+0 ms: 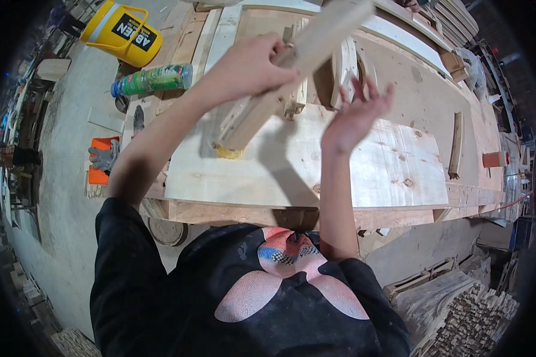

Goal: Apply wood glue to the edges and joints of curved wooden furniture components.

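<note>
My left hand (268,64) grips a wooden batten (268,105), raised at a slant above the bench and blurred at its far end. Yellow glue (229,151) coats the batten's near end, which sits over a pale plywood sheet (379,167); whether they touch I cannot tell. With its fingers spread, my right hand (357,114) hovers over the plywood's far edge and holds nothing. Just beyond it stand curved wooden pieces (345,64), partly covered by the hand and batten.
A yellow bucket (125,33) and a green-labelled plastic bottle (156,79) stand at the left. Grey gloves (103,156) lie on an orange container (99,177) beside the bench. On the right are a curved wooden strip (456,145) and an orange-red container (494,159).
</note>
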`<state>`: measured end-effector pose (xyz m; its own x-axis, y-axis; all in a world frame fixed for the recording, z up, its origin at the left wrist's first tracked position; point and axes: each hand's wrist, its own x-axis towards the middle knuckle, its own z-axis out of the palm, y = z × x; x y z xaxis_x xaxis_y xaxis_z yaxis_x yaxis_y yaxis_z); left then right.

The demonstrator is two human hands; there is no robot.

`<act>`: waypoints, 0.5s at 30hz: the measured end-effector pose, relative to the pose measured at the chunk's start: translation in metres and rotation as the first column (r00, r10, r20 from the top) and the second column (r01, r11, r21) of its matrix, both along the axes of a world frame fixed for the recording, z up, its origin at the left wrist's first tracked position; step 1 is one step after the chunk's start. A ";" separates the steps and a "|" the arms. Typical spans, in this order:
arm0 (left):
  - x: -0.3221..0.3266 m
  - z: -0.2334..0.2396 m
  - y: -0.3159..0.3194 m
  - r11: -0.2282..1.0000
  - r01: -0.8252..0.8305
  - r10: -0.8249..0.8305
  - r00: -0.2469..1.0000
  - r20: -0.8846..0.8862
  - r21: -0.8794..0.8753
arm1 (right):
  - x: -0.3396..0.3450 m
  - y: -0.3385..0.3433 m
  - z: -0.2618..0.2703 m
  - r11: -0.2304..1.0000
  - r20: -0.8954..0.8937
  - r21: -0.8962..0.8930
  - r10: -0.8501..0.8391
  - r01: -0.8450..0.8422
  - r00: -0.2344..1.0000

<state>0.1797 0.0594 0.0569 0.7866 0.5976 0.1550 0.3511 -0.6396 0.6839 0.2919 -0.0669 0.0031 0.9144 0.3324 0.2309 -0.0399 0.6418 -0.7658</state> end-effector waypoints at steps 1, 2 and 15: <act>0.002 0.001 0.014 1.000 -0.006 0.006 1.000 0.001 0.010 | 0.002 -0.009 0.003 0.988 0.011 -0.028 -0.153 0.153 0.988; 0.006 0.001 0.030 0.995 -0.097 0.098 0.995 -0.034 0.021 | 0.005 -0.019 0.004 0.985 -0.003 -0.042 -0.169 0.169 0.986; 0.109 -0.116 0.110 0.922 -0.380 0.376 0.826 -0.420 0.078 | 0.006 -0.066 -0.051 0.945 -0.033 -0.243 -0.232 0.218 0.972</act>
<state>0.2889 0.1695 -0.0589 0.4869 0.8616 -0.1436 0.8180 -0.3921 0.4209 0.2979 -0.1325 -0.0478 0.9815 0.1547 0.1129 0.0338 0.4405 -0.8971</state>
